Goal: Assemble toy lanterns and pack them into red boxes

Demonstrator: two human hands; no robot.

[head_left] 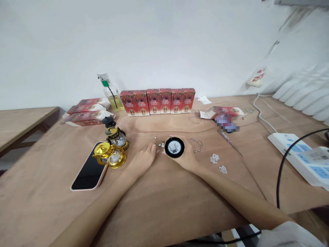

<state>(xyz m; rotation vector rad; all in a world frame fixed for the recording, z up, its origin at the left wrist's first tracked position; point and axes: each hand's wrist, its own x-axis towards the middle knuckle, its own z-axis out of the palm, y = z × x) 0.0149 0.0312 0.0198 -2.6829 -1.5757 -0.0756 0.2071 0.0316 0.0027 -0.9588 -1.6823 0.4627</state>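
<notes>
My right hand point(185, 158) is closed round a small round black-rimmed lantern part point(174, 147), its pale underside facing me. My left hand point(144, 158) rests on the table just left of it, fingers together and stretched toward several tiny button cells point(161, 144). It holds nothing that I can see. Left of my hands lie a gold mini lantern point(110, 154) on its side and a black-and-gold mini lantern point(115, 134) behind it. A thin wire handle point(197, 144) lies right of my right hand.
A phone point(90, 167) lies screen-up at the left. Red boxes point(158, 101) stand in a row at the back, more lie flat point(86, 113), beside a bottle of yellow liquid point(114, 99). A screwdriver point(231, 141), small white tabs point(218, 162), a power strip point(300, 155) and black cable point(281, 171) lie right.
</notes>
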